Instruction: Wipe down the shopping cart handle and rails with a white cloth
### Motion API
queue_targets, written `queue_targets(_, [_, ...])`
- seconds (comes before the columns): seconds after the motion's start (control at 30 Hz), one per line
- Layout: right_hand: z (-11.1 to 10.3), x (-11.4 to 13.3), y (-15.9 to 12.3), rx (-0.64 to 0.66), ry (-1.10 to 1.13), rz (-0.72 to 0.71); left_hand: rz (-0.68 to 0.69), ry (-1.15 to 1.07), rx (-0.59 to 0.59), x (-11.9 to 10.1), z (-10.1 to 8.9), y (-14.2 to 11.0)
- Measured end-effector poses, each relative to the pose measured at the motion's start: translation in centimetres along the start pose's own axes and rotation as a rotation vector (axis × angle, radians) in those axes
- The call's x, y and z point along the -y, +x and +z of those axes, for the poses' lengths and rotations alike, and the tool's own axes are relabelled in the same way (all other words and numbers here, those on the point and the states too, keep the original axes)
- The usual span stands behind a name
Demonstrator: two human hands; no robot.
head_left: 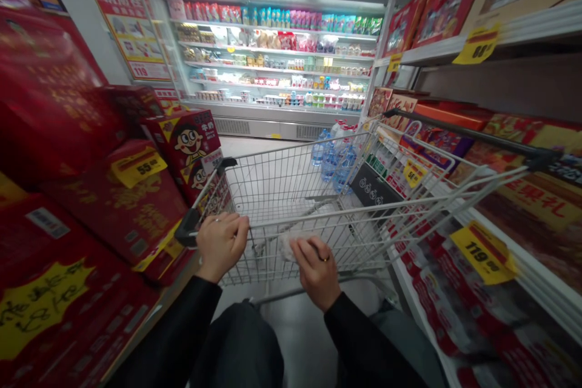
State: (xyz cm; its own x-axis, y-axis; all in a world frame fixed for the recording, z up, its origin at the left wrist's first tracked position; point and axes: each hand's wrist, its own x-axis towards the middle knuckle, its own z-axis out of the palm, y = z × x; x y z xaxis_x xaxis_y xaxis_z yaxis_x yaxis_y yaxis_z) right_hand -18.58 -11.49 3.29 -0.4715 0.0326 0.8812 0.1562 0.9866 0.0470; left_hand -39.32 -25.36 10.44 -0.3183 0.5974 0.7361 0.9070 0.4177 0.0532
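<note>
A wire shopping cart [282, 157] stands sideways in front of me, its dark handle bar [468, 130] to the right. My left hand [222, 242] is closed around the top rail of the near side, close to the black corner piece [187, 227]. My right hand [316, 270], with a ring on one finger, has its fingers curled together at the near side of the cart. Something whitish, crumpled and see-through [287, 247], perhaps thin plastic, shows at its fingertips. Through the wires, the cart's basket shows no goods that I can make out.
Stacked red gift boxes [140, 194] crowd the left side, with a milk carton box [193, 139] beside the cart. Shelves with boxed goods [536, 194] and yellow price tags line the right. Bottled water packs [334, 157] stand beyond the cart, before a lit refrigerated display [277, 118].
</note>
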Motion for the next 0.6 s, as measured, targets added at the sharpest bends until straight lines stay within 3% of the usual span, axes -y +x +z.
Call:
queue_targets(0.1, [-0.5, 0.0, 0.0, 0.047, 0.010, -0.006, -0.005, 0.003, 0.002, -0.1, 0.0, 0.0])
queue_targets(0.27, [-1.9, -0.2, 1.8, -0.062, 0.021, 0.086, -0.002, -0.004, -0.001, -0.1, 0.1, -0.1])
queue_targets(0.47, [-0.3, -0.3, -0.2, 0.024, -0.002, -0.010, 0.001, -0.008, -0.009, -0.2, 0.2, -0.2])
queue_targets(0.6, [-0.8, -0.6, 0.2, 0.043, 0.024, -0.033, -0.004, -0.014, -0.007, -0.2, 0.4, -0.2])
